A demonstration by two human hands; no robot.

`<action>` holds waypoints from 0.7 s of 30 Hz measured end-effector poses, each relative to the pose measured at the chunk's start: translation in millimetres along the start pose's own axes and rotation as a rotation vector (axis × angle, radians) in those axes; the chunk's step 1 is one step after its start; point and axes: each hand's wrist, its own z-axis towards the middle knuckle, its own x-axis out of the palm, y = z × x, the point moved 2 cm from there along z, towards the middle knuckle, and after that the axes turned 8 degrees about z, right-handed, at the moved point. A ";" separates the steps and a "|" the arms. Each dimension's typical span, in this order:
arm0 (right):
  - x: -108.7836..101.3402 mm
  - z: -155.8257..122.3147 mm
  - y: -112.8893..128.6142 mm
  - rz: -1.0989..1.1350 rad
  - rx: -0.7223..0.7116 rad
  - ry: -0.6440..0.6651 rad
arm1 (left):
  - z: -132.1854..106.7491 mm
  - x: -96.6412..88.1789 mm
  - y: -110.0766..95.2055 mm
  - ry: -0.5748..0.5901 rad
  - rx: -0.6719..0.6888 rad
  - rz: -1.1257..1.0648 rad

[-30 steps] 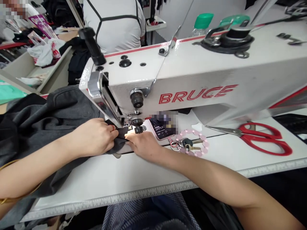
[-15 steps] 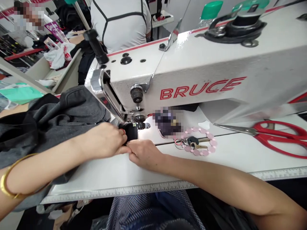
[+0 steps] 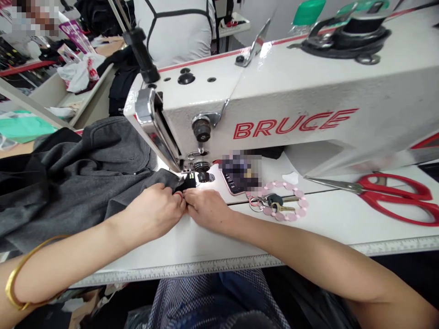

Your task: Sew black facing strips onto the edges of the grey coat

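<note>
Red lettering [image 3: 295,124] on the sewing machine [image 3: 274,96] reads "BRUCE", while the hands [image 3: 156,210] [image 3: 211,211], together, pinch the dark garment [image 3: 115,144].

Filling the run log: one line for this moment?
left hand: on dark cloth | right hand: beside left hand, at cloth edge | sewing machine: behind hands | scissors: on table
</note>
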 end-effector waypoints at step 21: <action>5.1 -16.5 8.1 0.161 -0.081 0.000 | 2.7 6.7 22.9 0.158 0.078 -0.296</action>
